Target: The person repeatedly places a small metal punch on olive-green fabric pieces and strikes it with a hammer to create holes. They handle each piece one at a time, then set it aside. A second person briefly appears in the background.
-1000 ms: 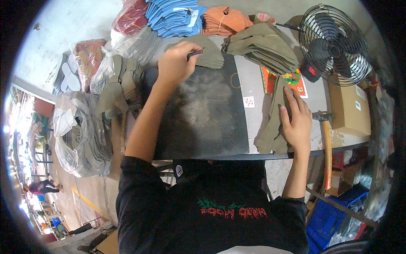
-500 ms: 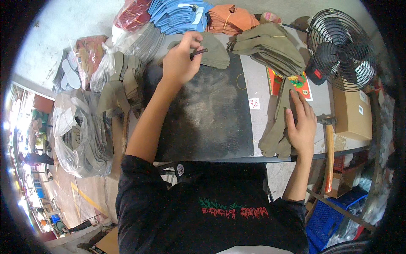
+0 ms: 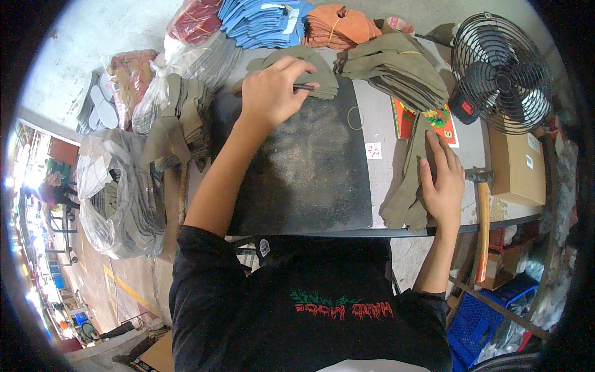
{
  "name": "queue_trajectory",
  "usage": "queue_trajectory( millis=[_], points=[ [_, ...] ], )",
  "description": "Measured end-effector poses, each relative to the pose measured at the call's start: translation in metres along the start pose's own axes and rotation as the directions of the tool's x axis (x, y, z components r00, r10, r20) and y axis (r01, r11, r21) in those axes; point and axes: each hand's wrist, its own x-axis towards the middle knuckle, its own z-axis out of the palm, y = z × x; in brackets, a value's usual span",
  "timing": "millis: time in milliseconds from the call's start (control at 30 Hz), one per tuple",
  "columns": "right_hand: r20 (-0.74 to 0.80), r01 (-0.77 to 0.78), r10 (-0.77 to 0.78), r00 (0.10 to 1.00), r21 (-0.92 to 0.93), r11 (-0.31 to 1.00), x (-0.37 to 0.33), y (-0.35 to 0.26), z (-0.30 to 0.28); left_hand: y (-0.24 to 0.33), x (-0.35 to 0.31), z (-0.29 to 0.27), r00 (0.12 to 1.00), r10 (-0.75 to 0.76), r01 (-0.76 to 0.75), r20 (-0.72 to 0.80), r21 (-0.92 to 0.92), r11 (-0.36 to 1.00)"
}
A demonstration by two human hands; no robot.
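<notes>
The left hand, here in the head view, is curling its fingers and pinching a dark stick by the olive stack at the mat's far edge; whether the tip is touching, I can't tell. And right of the mat, the right hand is pressing flat on olive strips, fingers nearly together, thumb standing apart! It's looking like work midway to me: the stack is lying by the stick, the strips under the palm, with further olive sitting in a far-right pile and a left pile. Which are finished and which are left, nothing is showing.

The mat is covering part of a grey table. Right of it, a hammer, box and fan are standing out; beyond it, blue bundles and orange ones are crowding; left of it, a clear bag is bulging.
</notes>
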Motion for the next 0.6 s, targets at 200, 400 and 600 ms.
queue_trajectory(
  millis=[200, 400, 600],
  points=[
    [0.002, -0.011, 0.011, 1.000, 0.004, 1.000, -0.0002, 0.0003, 0.0001, -0.0017, -0.0007, -0.0011, 0.999, 0.023, -0.024, 0.030, 0.035, 0.999],
    [-0.017, 0.002, -0.002, 1.000, 0.002, 1.000, -0.0005, 0.0001, 0.0004, -0.0005, -0.0014, 0.0058, 0.999, -0.031, 0.030, -0.016, -0.061, 0.998],
    [-0.009, -0.007, 0.007, 1.000, -0.007, 1.000, 0.0002, -0.0011, 0.0003, -0.0016, -0.0015, 0.0070, 0.998, -0.062, 0.062, -0.004, -0.098, 0.993]
  ],
)
